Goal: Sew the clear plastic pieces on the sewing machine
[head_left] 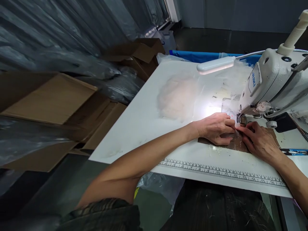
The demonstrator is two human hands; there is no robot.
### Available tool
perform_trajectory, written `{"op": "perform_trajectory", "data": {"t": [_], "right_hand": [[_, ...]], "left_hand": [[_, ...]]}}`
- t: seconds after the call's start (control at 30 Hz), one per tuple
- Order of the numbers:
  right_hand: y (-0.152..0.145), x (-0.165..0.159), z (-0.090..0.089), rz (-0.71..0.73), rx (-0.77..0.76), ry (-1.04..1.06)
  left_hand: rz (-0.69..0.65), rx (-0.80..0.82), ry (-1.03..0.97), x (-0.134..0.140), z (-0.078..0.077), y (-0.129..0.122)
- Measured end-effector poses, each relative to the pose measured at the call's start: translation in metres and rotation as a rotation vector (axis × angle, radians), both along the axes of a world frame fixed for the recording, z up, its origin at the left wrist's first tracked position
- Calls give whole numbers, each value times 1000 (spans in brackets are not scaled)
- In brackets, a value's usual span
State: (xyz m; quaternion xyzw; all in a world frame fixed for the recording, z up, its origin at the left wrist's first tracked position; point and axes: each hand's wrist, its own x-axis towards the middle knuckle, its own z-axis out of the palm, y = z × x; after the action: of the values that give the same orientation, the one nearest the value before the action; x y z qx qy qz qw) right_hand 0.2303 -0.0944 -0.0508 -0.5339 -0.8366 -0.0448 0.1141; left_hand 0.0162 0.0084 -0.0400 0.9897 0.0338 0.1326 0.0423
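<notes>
A white sewing machine (271, 80) marked JUKI stands at the right of the white table. My left hand (218, 129) is just left of its presser foot (239, 118), fingers bent and closed. From the other side, my right hand (258, 139) pinches with thumb and forefinger close in front of the foot. Between the fingertips lies a small piece of thin pale fabric (232, 116), which runs under the foot; much of it is hidden by my hands. Under both hands is a flat brown sheet (238, 143) on the tabletop.
A soft pale heap of sheer fabric (176, 98) lies on the white table (144, 128). A printed ruler (216, 171) runs along its front edge. A lamp (216, 65) shines down near the needle. A dark phone-like slab (286, 122) lies right; open cardboard boxes (50, 99) stand left.
</notes>
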Motion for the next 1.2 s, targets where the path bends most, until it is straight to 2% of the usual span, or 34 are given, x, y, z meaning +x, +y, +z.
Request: {"op": "perform_trajectory", "data": {"t": [0.2,0.43,0.7,1.0,1.1,1.2], "right_hand": [[2,-5,4,-99,-71,-34],[-2,-5,3,-51,-32,41],[0,-10,3,-97,2,-74],[2,-18,10,-167,-50,-193],[3,-16,10,-166,-52,-150],[3,-8,12,-148,-83,18]], "left_hand": [[27,0,14,-3,2,0],[58,8,41,-3,0,0],[130,26,60,-2,2,-2],[165,67,85,-1,2,1],[171,89,107,-1,3,2],[184,112,118,0,3,2]]}}
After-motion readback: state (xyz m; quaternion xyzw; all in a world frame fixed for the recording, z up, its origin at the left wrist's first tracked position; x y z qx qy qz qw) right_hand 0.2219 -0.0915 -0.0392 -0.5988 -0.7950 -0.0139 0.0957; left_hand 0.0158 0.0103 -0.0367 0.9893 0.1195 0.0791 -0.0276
